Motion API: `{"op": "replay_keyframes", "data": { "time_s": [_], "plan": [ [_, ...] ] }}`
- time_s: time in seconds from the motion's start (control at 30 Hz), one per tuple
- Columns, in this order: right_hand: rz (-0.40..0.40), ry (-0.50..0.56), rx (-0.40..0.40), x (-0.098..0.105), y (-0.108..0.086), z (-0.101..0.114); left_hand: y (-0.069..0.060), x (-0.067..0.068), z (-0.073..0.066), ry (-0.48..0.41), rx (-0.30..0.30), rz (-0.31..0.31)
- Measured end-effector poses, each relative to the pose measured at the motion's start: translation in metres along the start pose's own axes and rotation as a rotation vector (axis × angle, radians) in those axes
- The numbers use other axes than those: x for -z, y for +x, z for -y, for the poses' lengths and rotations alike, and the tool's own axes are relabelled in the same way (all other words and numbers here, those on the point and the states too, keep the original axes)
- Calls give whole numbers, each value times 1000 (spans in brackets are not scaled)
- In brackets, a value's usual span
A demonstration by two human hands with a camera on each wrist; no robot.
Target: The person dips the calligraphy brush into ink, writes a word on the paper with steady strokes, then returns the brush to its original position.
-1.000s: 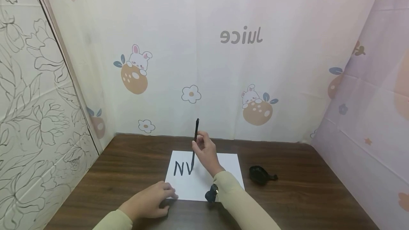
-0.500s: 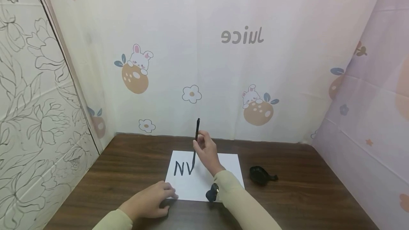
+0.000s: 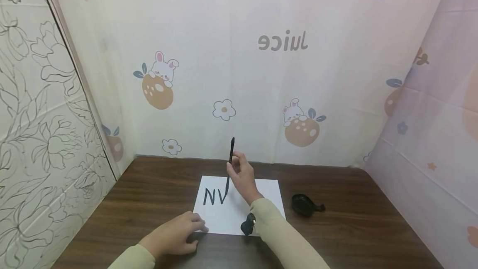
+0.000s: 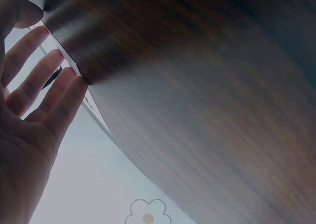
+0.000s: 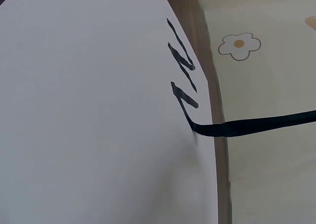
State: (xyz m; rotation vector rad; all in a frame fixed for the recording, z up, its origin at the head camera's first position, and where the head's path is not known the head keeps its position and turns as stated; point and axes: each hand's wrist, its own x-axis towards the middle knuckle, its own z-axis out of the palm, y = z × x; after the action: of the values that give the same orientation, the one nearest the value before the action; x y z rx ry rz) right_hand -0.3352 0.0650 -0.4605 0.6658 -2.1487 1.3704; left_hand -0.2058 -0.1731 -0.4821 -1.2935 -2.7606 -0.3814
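Pinching the black writing brush (image 3: 228, 180) nearly upright between bent fingers of the right hand (image 3: 242, 177), finish the V (image 5: 185, 96) lightly in the far-left quarter of the white paper sheet (image 3: 224, 221), steadying its near-left corner with loosely bent, empty fingers of the left hand (image 3: 175, 233).

Brush (image 5: 266, 124) partly outside right-wrist view

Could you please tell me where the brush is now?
In the head view, the brush is just below the middle, held by the right hand, its tip at the right end of the black marks on the paper.
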Motion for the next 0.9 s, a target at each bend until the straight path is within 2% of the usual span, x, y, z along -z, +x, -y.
{"op": "replay_keyframes", "data": {
  "time_s": [0.2, 0.43, 0.67, 0.9],
  "plan": [
    [-8, 0, -16, 0, 1, 0, 0, 1, -1, 3, -11, -8],
    [-28, 2, 7, 0, 2, -2, 0, 1, -1, -10, 10, 11],
    [-43, -4, 19, -1, 3, -3, 0, 1, 0, 8, -13, -16],
    [-39, 2, -1, 0, 3, -3, 0, -1, 1, -9, 10, 7]
  ]
}}
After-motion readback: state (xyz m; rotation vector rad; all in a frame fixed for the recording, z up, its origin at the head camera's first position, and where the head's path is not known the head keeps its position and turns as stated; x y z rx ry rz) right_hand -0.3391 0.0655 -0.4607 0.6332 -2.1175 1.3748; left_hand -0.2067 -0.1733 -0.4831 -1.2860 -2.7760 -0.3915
